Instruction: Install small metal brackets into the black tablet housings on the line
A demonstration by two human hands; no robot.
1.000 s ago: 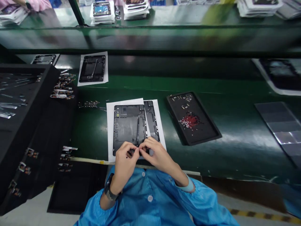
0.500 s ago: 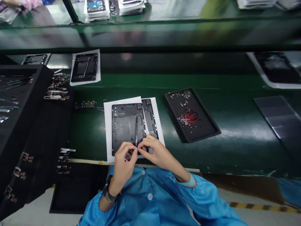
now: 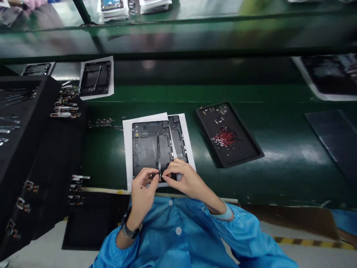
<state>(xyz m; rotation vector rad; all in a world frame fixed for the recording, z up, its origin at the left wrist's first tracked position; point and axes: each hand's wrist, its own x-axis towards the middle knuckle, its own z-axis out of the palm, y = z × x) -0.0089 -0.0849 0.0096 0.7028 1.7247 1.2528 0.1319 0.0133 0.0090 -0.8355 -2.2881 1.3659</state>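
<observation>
A black tablet back housing (image 3: 145,152) lies on a white sheet in front of me, over a second black housing (image 3: 177,134). A narrow dark flex cable (image 3: 158,149) runs down the upper housing to a small circuit board (image 3: 155,174) near its lower edge. My left hand (image 3: 143,191) is closed, pinching this board between thumb and fingers. Just to its right, my right hand (image 3: 185,176) has thumb and forefinger pressed together beside the board's end. A tiny pale spot shows at those fingertips, too small to name.
On the right lies a black tray (image 3: 242,145) with red-wired parts (image 3: 225,137) and small metal pieces. A dark rack (image 3: 30,156) with flex parts stands at left. Small boards (image 3: 103,123) lie beside it. Further housings (image 3: 96,78) rest at the back; a clear sheet (image 3: 331,134) lies right.
My left hand has shifted slightly left with the circuit board, opening a small gap between my fingertips. The flex cable has swung left across the housing. My right hand stays nearly in place.
</observation>
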